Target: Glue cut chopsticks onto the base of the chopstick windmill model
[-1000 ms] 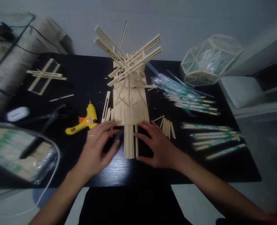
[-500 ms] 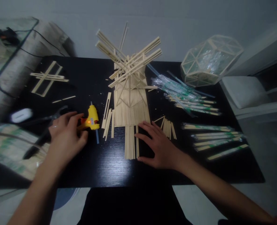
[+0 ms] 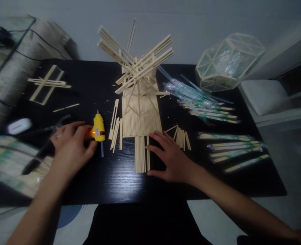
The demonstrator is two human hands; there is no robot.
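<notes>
My left hand (image 3: 72, 141) has its fingers curled round the handle of a yellow hot glue gun (image 3: 98, 127), which lies on the table with an orange light showing and a blue glue stick at its rear. My right hand (image 3: 169, 158) is spread, its fingertips touching a thin wooden stick (image 3: 148, 156) beside a row of sticks (image 3: 140, 154). That row meets the near edge of a flat stick panel (image 3: 141, 119), part of a windmill-like wooden model with crossed blades (image 3: 142, 69). Loose sticks (image 3: 116, 131) lie left of the panel, and short ones (image 3: 183, 137) lie behind my right hand.
Wrapped chopsticks (image 3: 206, 102) and more packets (image 3: 237, 149) cover the table's right side, near a faceted frame container (image 3: 229, 63). At left are a crossed stick piece (image 3: 48, 83), a white case (image 3: 19, 126), a dark-handled tool (image 3: 35, 158) and a packet stack (image 3: 6, 163).
My left hand has closed in slightly on the glue gun's handle. The whole view has shifted a little, and my right hand stays at the same stick.
</notes>
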